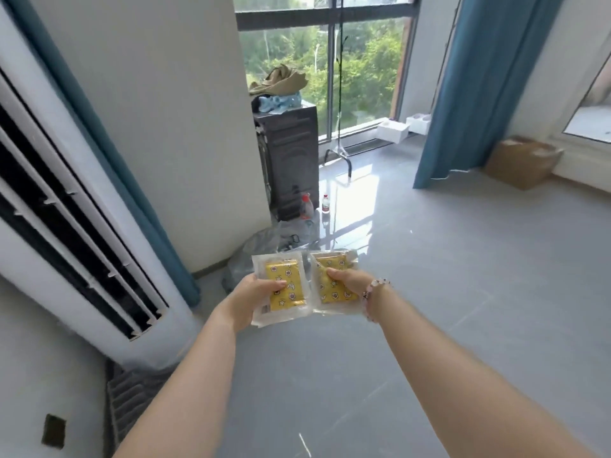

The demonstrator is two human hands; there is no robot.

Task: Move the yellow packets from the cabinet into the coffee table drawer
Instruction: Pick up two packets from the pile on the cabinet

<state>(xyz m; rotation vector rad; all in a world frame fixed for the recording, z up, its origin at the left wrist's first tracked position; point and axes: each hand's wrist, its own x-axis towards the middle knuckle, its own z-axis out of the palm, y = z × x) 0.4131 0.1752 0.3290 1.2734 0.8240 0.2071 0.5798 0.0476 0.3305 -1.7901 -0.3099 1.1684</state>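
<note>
Your left hand (253, 300) pinches the left packet (288, 292), right hand (347, 281) the right packet (332, 264), thumbs on top, fingers hidden beneath. Slick wrap may slide past your thumbs if either pinch loosens.

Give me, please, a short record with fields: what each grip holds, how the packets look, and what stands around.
left grip: holds left packet, thumb on top
right grip: holds right packet, thumb on top
packets: yellow, star print, clear wrap, side by side above the floor
right wrist: bead bracelet
left side: white air conditioner
ahead: window, blue curtain
coffee table drawer: not in view
</note>
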